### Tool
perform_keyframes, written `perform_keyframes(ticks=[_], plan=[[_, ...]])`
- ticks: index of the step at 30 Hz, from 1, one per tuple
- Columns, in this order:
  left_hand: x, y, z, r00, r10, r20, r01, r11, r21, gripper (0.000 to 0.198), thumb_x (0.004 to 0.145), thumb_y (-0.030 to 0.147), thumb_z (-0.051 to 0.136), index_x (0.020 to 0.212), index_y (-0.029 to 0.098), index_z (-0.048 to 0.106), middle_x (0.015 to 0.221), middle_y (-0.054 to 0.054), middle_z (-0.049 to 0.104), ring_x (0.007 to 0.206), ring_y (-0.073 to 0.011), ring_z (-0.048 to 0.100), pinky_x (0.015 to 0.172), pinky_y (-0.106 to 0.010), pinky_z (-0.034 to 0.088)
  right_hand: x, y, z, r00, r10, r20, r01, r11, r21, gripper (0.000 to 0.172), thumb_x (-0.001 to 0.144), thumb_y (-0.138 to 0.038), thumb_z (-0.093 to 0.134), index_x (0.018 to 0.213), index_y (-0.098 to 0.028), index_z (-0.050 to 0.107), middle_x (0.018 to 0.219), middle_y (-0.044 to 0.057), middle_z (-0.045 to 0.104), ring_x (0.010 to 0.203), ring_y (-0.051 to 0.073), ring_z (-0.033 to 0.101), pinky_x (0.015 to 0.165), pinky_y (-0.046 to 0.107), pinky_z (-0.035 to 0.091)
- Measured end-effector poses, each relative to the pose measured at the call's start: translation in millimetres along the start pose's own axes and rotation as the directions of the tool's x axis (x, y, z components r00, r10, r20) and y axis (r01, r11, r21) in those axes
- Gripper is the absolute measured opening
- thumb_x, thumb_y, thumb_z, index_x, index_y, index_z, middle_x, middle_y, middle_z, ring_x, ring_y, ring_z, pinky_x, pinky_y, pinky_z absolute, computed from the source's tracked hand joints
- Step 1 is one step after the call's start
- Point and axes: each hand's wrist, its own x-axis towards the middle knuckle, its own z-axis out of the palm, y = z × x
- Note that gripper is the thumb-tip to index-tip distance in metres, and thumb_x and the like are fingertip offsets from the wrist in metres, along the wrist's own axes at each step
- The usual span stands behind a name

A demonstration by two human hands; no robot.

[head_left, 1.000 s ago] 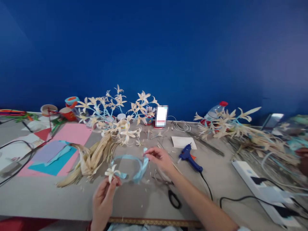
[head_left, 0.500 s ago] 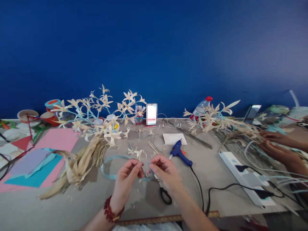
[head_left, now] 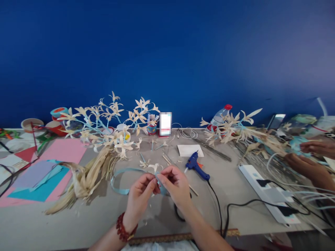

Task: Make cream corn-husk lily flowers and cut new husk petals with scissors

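Observation:
My left hand [head_left: 141, 195] pinches the stem of a small cream husk flower [head_left: 154, 168], whose petals show just above the fingertips. Thumb and forefinger of my right hand [head_left: 176, 186] close on a light blue ribbon [head_left: 120, 191] at that same stem. The ribbon loops out over the table to the left and runs behind my hands. Below my right hand, the black handle of a pair of scissors [head_left: 178, 213] shows, mostly covered by the wrist. How the ribbon lies around the stem is hidden by the fingers.
A blue glue gun [head_left: 197, 166] lies right of my hands, its cord running toward me. Dried corn husks [head_left: 89, 177] and coloured paper [head_left: 31, 195] lie left. Husk-flower branches [head_left: 104, 118] stand behind. At right are a power strip [head_left: 269, 195] and another person's hands [head_left: 303, 164].
My right hand has moved left and up with the ribbon, and its fingertips now meet my left hand's at the flower stem. The scissors are more covered. The other person's hands have shifted right.

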Motion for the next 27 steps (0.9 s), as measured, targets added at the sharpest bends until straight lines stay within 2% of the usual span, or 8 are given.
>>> perform_keyframes(ticks=[4, 15, 21, 24, 27], plan=[[-1.3, 2.0, 0.0, 1.000, 0.018, 0.007, -0.018, 1.000, 0.022, 0.021, 0.082, 0.035, 0.063, 0.073, 0.016, 0.065, 0.058, 0.000, 0.062, 0.056, -0.0122, 0.056, 0.056, -0.022, 0.045, 2.5, -0.8, 4.4, 0.999, -0.021, -0.029, 0.021, 1.000, 0.004, 0.024, 0.073, -0.036, 0.072, 0.071, -0.018, 0.056, 0.056, -0.005, 0.053, 0.047, 0.008, 0.044, 0.046, 0.020, 0.037], [-2.8, 2.8, -0.9, 1.000, 0.020, 0.019, -0.020, 1.000, 0.003, 0.020, 0.083, 0.034, 0.062, 0.075, 0.016, 0.064, 0.058, 0.001, 0.063, 0.056, -0.0114, 0.056, 0.057, -0.021, 0.045, 2.8, 2.3, 11.7, 0.994, -0.056, -0.098, 0.057, 0.998, 0.002, 0.021, 0.073, -0.031, 0.072, 0.069, -0.018, 0.055, 0.055, -0.005, 0.052, 0.047, 0.008, 0.045, 0.046, 0.019, 0.038], [-3.8, 1.3, -1.9, 0.999, 0.036, 0.039, -0.036, 0.999, 0.006, 0.020, 0.085, 0.033, 0.061, 0.074, 0.016, 0.064, 0.059, 0.001, 0.062, 0.056, -0.0104, 0.056, 0.057, -0.020, 0.045, 2.1, 5.1, 12.8, 0.991, -0.083, -0.102, 0.085, 0.996, 0.016, 0.019, 0.075, -0.027, 0.070, 0.078, -0.020, 0.052, 0.055, -0.007, 0.051, 0.048, 0.009, 0.047, 0.046, 0.019, 0.039], [-4.1, 0.7, -2.3, 0.998, 0.038, 0.045, -0.038, 0.999, 0.004, 0.020, 0.085, 0.033, 0.060, 0.075, 0.015, 0.064, 0.059, 0.001, 0.062, 0.056, -0.0102, 0.056, 0.057, -0.020, 0.044, 2.2, 6.3, 12.0, 0.985, -0.133, -0.109, 0.129, 0.991, -0.041, 0.019, 0.076, -0.025, 0.069, 0.079, -0.020, 0.051, 0.060, -0.006, 0.050, 0.050, 0.009, 0.045, 0.048, 0.019, 0.038], [-4.4, 0.6, -2.5, 0.998, 0.037, 0.042, -0.037, 0.999, 0.007, 0.021, 0.085, 0.033, 0.060, 0.074, 0.015, 0.064, 0.059, 0.001, 0.062, 0.056, -0.0100, 0.055, 0.057, -0.020, 0.044, 1.7, 6.2, 11.0, 0.960, -0.249, -0.130, 0.230, 0.962, -0.146, 0.018, 0.076, -0.022, 0.069, 0.078, -0.020, 0.051, 0.067, -0.005, 0.048, 0.054, 0.009, 0.044, 0.051, 0.021, 0.039]])
